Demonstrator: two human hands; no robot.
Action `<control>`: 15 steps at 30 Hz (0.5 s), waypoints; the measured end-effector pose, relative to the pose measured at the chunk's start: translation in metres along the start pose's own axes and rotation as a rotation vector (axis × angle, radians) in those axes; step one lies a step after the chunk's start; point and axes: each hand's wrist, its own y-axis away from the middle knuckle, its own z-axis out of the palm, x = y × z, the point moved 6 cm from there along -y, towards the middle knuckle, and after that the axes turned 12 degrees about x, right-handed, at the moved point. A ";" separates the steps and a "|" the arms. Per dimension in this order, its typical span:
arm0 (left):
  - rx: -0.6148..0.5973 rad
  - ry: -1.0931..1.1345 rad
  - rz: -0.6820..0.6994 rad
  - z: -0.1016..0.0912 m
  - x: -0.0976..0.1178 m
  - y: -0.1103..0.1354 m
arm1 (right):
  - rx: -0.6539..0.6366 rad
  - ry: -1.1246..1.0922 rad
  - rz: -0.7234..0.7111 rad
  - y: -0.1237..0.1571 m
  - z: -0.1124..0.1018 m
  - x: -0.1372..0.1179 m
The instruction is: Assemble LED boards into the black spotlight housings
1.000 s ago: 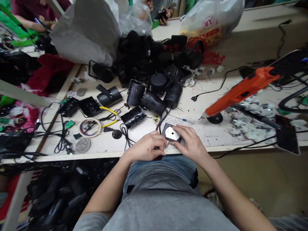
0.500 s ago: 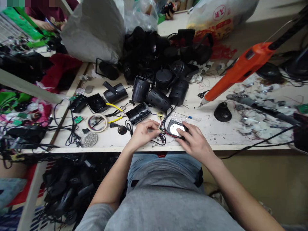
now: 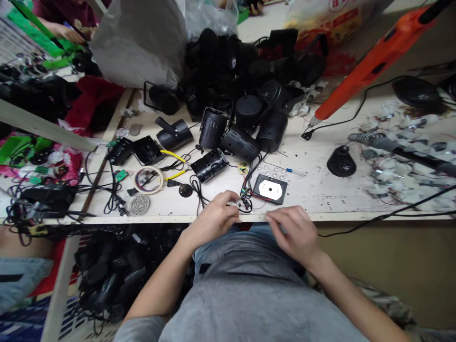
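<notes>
My left hand (image 3: pixel 218 216) is at the bench's front edge, its fingers curled together beside a loop of black cable (image 3: pixel 246 205) and small loose parts. What its fingertips hold, if anything, is too small to make out. My right hand (image 3: pixel 297 232) hovers just off the front edge with thumb and fingers pinched; anything between them is hidden. Just beyond it lies a black square plate with a white centre (image 3: pixel 270 188), untouched. Red and black wires run from the plate toward a small circuit board (image 3: pixel 243 168). Several small clear lenses (image 3: pixel 272 172) sit behind the plate.
An orange electric screwdriver (image 3: pixel 370 66) hangs at the right. Black lamp housings (image 3: pixel 213 128) are piled at the back. A tape roll (image 3: pixel 148 180), a dish of small metal pieces (image 3: pixel 139 204) and cables lie left. White parts (image 3: pixel 388 137) cover the right side. Another person's arm (image 3: pixel 66 33) shows far left.
My right hand has let go of the black plate and drawn back to the bench edge. My left hand has moved slightly toward me, away from the wires. The view has shifted a little.
</notes>
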 end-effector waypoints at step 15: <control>0.057 0.297 -0.061 -0.004 -0.024 -0.017 | -0.179 0.094 0.132 0.001 0.064 -0.034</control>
